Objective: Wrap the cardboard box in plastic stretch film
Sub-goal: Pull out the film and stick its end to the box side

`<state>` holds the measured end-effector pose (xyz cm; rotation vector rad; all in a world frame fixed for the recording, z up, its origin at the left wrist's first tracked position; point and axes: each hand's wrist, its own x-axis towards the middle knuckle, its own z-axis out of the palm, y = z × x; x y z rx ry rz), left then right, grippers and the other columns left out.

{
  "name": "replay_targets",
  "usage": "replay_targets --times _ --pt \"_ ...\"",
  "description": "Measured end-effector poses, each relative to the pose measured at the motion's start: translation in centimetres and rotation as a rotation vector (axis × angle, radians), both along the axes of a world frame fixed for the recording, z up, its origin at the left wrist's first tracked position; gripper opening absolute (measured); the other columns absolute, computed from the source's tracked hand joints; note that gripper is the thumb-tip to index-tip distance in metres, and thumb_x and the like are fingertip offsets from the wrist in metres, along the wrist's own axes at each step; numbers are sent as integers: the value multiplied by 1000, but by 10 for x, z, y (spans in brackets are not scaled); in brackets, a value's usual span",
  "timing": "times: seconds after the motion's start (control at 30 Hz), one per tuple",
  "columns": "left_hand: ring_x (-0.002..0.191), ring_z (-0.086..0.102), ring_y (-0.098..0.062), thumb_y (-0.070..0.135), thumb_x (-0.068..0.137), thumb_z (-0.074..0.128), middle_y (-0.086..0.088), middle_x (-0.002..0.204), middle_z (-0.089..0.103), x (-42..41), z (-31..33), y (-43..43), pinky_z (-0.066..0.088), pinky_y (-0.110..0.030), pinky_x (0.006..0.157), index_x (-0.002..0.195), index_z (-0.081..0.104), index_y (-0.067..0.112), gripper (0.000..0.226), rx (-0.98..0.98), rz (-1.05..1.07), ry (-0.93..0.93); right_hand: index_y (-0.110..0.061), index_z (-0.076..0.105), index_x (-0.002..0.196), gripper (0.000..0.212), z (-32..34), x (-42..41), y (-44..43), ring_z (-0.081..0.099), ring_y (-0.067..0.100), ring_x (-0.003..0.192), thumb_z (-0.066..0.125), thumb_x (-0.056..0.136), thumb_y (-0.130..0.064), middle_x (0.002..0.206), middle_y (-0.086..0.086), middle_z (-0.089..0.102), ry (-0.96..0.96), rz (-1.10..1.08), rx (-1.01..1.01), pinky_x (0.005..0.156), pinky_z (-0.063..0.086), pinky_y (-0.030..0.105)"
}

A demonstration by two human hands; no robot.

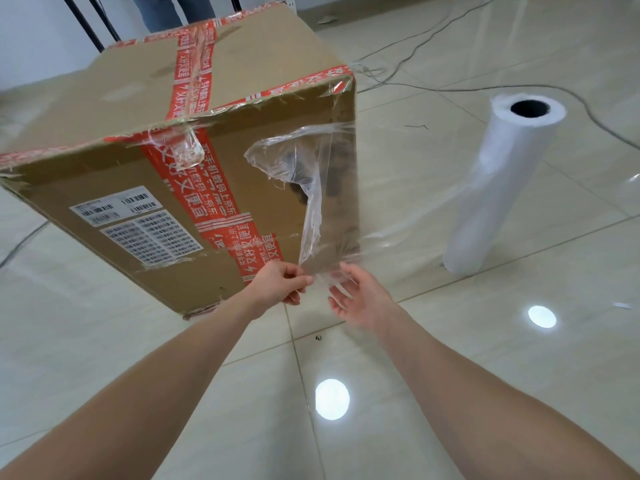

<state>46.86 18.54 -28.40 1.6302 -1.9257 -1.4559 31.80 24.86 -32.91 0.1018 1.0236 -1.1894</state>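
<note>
The big cardboard box [114,109] sits on the floor [450,375] and fills the upper left and middle of the frame. Red tape [194,71] with writing crosses its top and runs down its near side. White labels [145,230] with bar codes are stuck on that side, lower left.

A piece of clear stretch film [311,209] lies against the right part of the near side. It is bunched and wrinkly, and it hangs down to the box's bottom edge, where both hands meet it.

The left hand [282,284] pinches the film's lower edge between thumb and fingers. The right hand [360,301] is just beside it, palm up, fingers loose and spread, with the film touching its fingertips.

The film goes on to the right in a thin, shiny sheet toward the white roll [502,188], which stands upright on the floor, apart from the box.

Thin cables [415,39] lie on the tiles at the upper right. At the top edge, behind the box, stand a person's legs [166,8] in blue trousers.
</note>
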Motion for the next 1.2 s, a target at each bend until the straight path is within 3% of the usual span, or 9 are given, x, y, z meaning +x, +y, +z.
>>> replay_targets --times 0.27,0.4,0.57,0.67,0.8,0.9,1.0,1.07,1.2 --pt "75 62 -11 16 84 71 -3 84 64 -1 -2 -4 55 -24 70 88 64 9 11 22 1 -26 -17 61 84 7 -7 9 -3 49 5 57 64 89 -15 70 -4 64 252 171 148 53 34 17" --pt "103 60 -13 40 79 72 5 114 61 -8 25 -14 46 -20 81 125 56 16 55 -113 40 68 -12 61 73 15 -6 11 -6 45 7 53 64 88 -12 65 -1 59 338 204 177 51 32 19" --pt "73 60 -8 47 87 59 4 95 68 -43 72 -13 48 -20 63 109 63 15 39 -298 351 398 -10 59 64 21 -4 11 -7 40 10 51 66 84 -10 64 3 55 446 234 202 50 27 21" --pt "52 47 -7 36 89 63 6 67 62 -47 90 -14 42 -18 51 86 67 15 22 -377 451 415 -10 56 59 25 -2 9 -7 36 11 49 67 81 -9 60 3 50 492 248 189 49 23 20" --pt "52 42 -11 35 92 57 4 63 53 -24 91 -22 38 -26 51 80 61 16 23 -505 702 431 -11 51 58 28 -3 8 -5 33 12 46 67 81 -6 58 4 48 548 254 167 47 20 19" --pt "65 49 -13 43 84 62 2 78 55 -22 64 4 47 -34 63 94 55 16 30 -488 408 214 -9 55 60 25 -3 8 -1 37 12 47 67 82 -7 60 5 52 538 264 175 48 23 20" --pt "107 56 -19 54 71 73 -3 122 56 -30 29 22 49 -37 93 135 40 10 84 -230 158 -99 -9 53 59 28 -2 10 0 36 12 47 63 84 -8 61 5 50 507 282 181 48 22 21" --pt "124 49 -25 58 69 74 -8 139 47 -35 11 24 43 -39 103 144 33 7 100 -65 122 -191 -10 54 61 27 0 11 -2 38 12 48 62 86 -11 61 3 51 492 303 204 49 24 22" --pt "85 63 -19 36 82 72 -8 91 69 -39 -10 21 54 -30 72 91 67 7 30 -42 54 -178 -11 57 67 20 3 11 -2 43 11 53 62 86 -11 65 1 57 442 369 198 50 27 23"
